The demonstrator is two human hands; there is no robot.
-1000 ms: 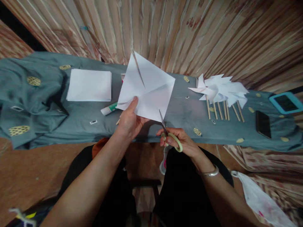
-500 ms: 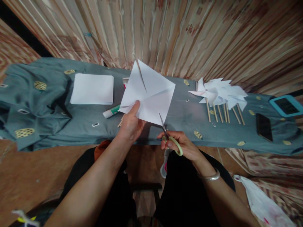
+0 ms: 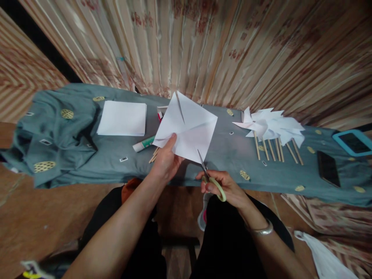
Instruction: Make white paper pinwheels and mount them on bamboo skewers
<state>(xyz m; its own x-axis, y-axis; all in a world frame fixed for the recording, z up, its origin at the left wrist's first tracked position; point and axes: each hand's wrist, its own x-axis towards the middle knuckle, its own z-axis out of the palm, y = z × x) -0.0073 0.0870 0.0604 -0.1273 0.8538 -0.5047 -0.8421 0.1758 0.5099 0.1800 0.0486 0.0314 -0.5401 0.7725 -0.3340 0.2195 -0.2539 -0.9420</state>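
My left hand point(image 3: 167, 157) grips a square sheet of white paper point(image 3: 194, 120) near its lower left corner, thumb on top. A slit runs inward from the sheet's upper corner, and crease lines cross its face. In my right hand point(image 3: 223, 184) is a pair of scissors point(image 3: 217, 188) with pale green handles. Their blades are at the paper's lower corner, one of them lying over the sheet. Just left of the paper lies a glue stick point(image 3: 143, 144), white and green. A few thin wooden sticks point(image 3: 153, 155) show partly from under the sheet.
A stack of white paper point(image 3: 122, 118) lies on the left of the cloth-covered table point(image 3: 180, 176). Several paper pinwheels point(image 3: 273, 122) on sticks lie to the right. Beyond them are a dark phone point(image 3: 328, 168) and a blue-framed tablet point(image 3: 353, 142). A curtain point(image 3: 174, 46) hangs behind.
The whole view has shifted, so the table and hands appear lower in the picture. The paper and scissors keep nearly the same position relative to each other.
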